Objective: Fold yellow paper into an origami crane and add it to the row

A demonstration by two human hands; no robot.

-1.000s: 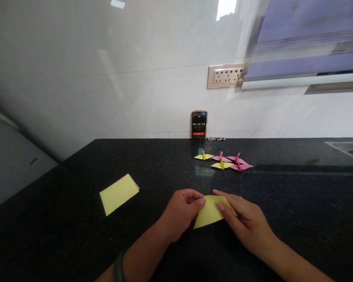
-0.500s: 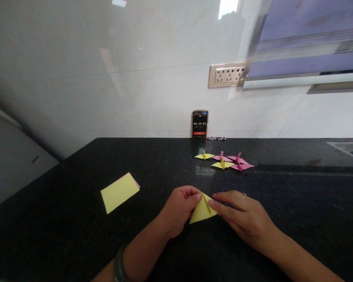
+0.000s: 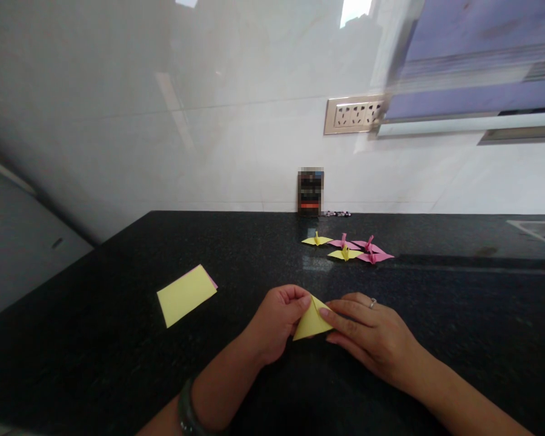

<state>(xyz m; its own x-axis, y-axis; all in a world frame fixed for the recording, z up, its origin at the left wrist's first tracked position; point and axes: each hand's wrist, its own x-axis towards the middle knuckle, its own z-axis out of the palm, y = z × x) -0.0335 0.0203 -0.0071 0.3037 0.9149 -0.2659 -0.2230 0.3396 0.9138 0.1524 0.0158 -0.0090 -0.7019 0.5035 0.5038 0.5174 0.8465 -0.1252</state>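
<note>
Left hand [image 3: 279, 318] pinches the paper triangle [image 3: 309, 326] at its top corner, right hand [image 3: 372, 336] lies flat on it, near the middle of the counter [image 3: 118, 363]. Best line up the edges, then crease firmly.

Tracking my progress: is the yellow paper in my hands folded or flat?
Folded: the yellow paper forms a triangle between left hand and right hand.

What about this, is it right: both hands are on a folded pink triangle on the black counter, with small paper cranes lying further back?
Not quite. The head view shows the folded triangle is yellow, not pink. The left hand and right hand are both on it on the black counter, with the small paper cranes lying further back.
</note>
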